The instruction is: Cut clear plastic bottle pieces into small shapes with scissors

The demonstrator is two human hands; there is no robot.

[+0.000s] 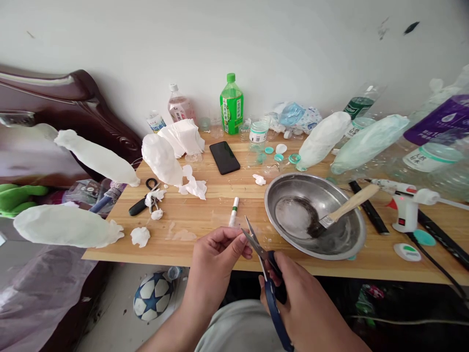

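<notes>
A pale wall backs the wooden desk (201, 210), with a bed's dark headboard (84, 98) to the left. In front of me my right hand (298, 293) grips the scissors (271, 296), blades a little apart, over the desk's near edge. My left hand (216, 264) is closed in a pinch right at the tips; whatever I have between finger and thumb is too small to tell. That's my main worry: the blades sit just beside my thumb, so a slip or a blind squeeze could nick me. Anything so small could also drop if my pinch loosens. The bowl (289, 187) stands close to my right hand, and a careless elbow could tip it or knock the brush (353, 203) lying across its rim. Further right, the glue gun (406, 210) could burn me if it's hot, and a snag on its cable (436, 264) could drag it over. At left, the white form (69, 226) seems to overhang the desk; a bump could drop it.
</notes>
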